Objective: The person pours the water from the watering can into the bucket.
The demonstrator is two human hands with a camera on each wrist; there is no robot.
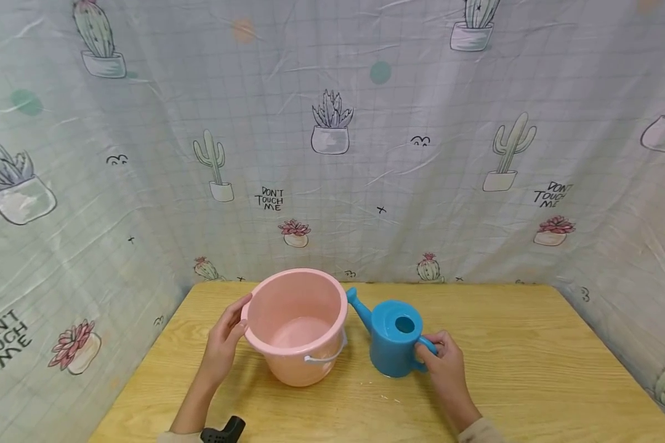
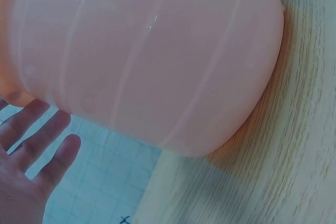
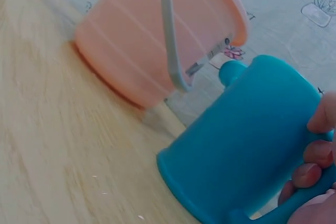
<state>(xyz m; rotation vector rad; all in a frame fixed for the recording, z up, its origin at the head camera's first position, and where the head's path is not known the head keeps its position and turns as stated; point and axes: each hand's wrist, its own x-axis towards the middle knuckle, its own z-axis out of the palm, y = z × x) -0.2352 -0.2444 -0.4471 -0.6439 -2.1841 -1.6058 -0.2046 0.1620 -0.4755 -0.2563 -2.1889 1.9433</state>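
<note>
A pink bucket (image 1: 299,369) stands upright on the wooden table, its light grey handle (image 3: 169,30) hanging down on the side toward the right hand. My left hand (image 1: 225,338) touches the bucket's left side at the rim. In the left wrist view, that hand's fingers (image 2: 44,135) are extended, tips just under the rim. Right of the bucket is a blue watering can (image 1: 393,354), roughly upright, its spout (image 1: 361,311) pointing left toward the bucket rim. Fingers of my right hand (image 1: 446,363) curl round the can's handle. The round top opening (image 1: 404,324) faces up.
Small clear droplets (image 1: 384,397) lie on the wooden table (image 1: 521,369) in front of the can. A cactus-print sheet (image 1: 343,184) hangs behind the table and along both sides. A black device (image 1: 224,431) sits at the left wrist.
</note>
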